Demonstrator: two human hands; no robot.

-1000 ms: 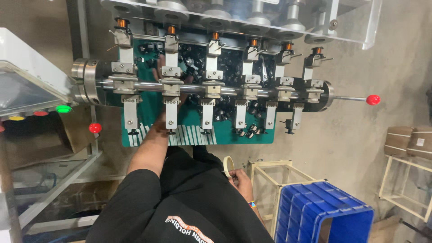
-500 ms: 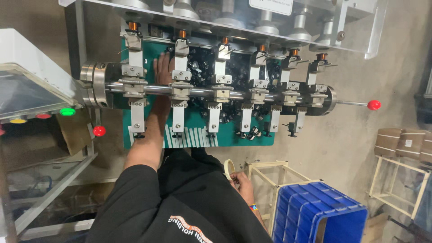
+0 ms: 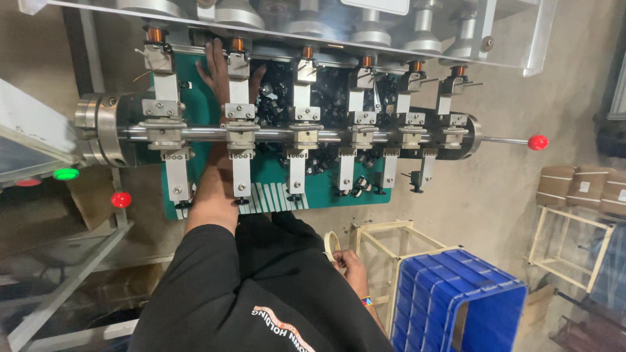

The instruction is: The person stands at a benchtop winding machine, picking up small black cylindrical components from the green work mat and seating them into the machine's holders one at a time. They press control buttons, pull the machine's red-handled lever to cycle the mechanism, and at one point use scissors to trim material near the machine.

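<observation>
Item: winding machine (image 3: 287, 133), six stations on one steel shaft, mounted over a green plate (image 3: 274, 189).

Stations: six upright clamp arms, each topped by a small copper coil (image 3: 154, 34); all six coils appeared wound and seated. A heap of small black parts (image 3: 277, 98) lay on the green plate behind the shaft, and a few more near the lower arms at the right. Judged from this, the stations were loaded, while the loose black parts remained unsorted.

Left hand (image 3: 218, 72): reached up under the shaft between the first and second stations, fingers spread flat against the green plate just below the top row of coils; released, grasping nothing that could be seen.

Right hand (image 3: 349, 264): held low near the lap, clenched around a roll of pale tape (image 3: 332, 246), well apart from the machine.

Edges and room: the left forearm passed through the narrow gap between two clamp arms, steel on both sides and the shaft across the wrist; little sideways room there. A clear guard (image 3: 535, 39) overhung the top row. A rod with a red knob (image 3: 537, 142) stuck out to the right, with open air around it. A second red knob (image 3: 120, 199) and a green lamp (image 3: 65, 174) stood at the left edge. Below right, a blue crate (image 3: 456, 300) and a pale wire rack (image 3: 378, 241) crowded the space beside the right hand.
</observation>
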